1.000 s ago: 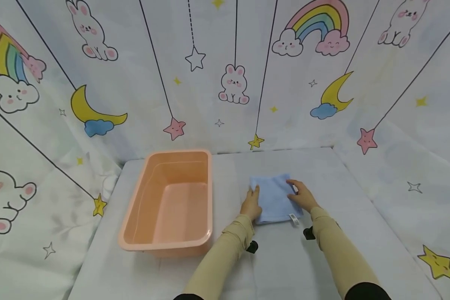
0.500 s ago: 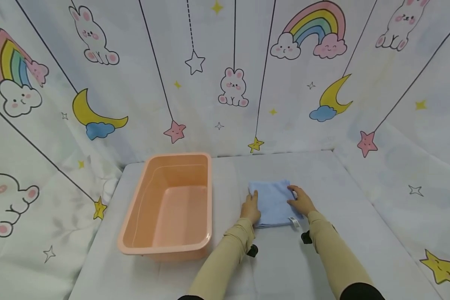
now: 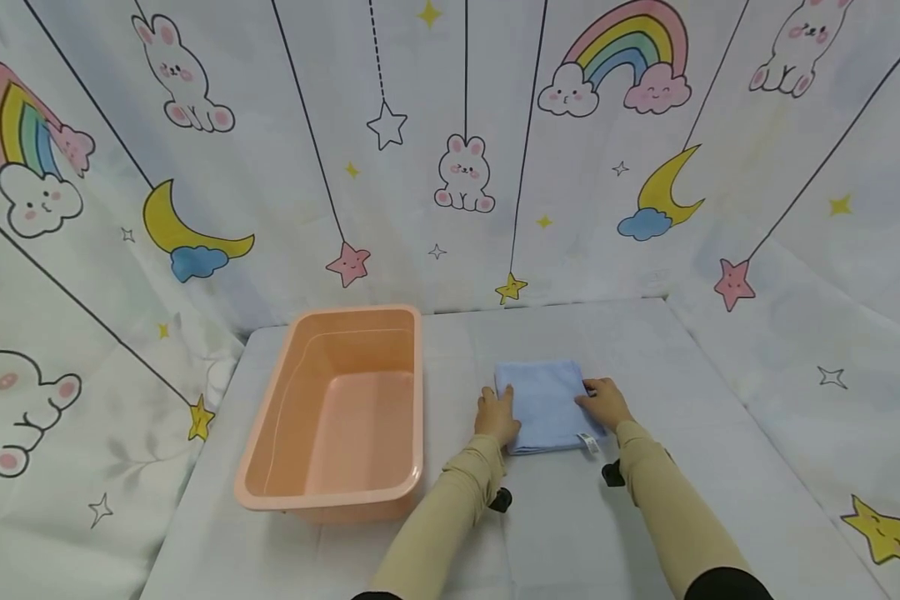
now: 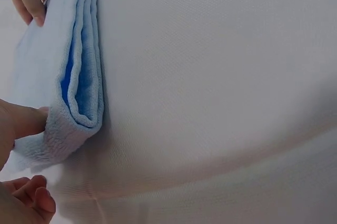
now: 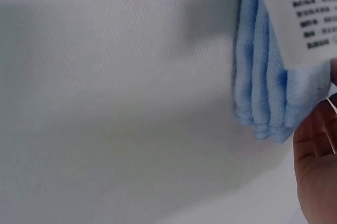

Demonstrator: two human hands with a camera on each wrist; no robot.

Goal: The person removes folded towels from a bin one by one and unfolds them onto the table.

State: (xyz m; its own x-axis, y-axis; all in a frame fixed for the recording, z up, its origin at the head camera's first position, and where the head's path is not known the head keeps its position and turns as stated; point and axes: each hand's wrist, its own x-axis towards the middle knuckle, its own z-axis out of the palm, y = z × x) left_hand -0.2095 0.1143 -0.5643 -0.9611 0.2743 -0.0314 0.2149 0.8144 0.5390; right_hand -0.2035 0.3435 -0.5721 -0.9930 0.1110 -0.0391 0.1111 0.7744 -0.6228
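Folded blue towel [image 3: 543,408] on white table [image 3: 555,533], between both hands.
Left hand [image 3: 497,415]: thumb touches towel's left edge, loosely curled fingers just beside it, released; right hand [image 3: 606,403]: thumb on top, fingers relaxed at right edge.

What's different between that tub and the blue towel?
The tub is peach and smooth, while the towel is pale blue and textured. The tub is deep and open; the towel is folded flat in layers. The tub is clearly larger than the towel. The left hand and right hand are at the towel, not the tub. Both rest on the table.
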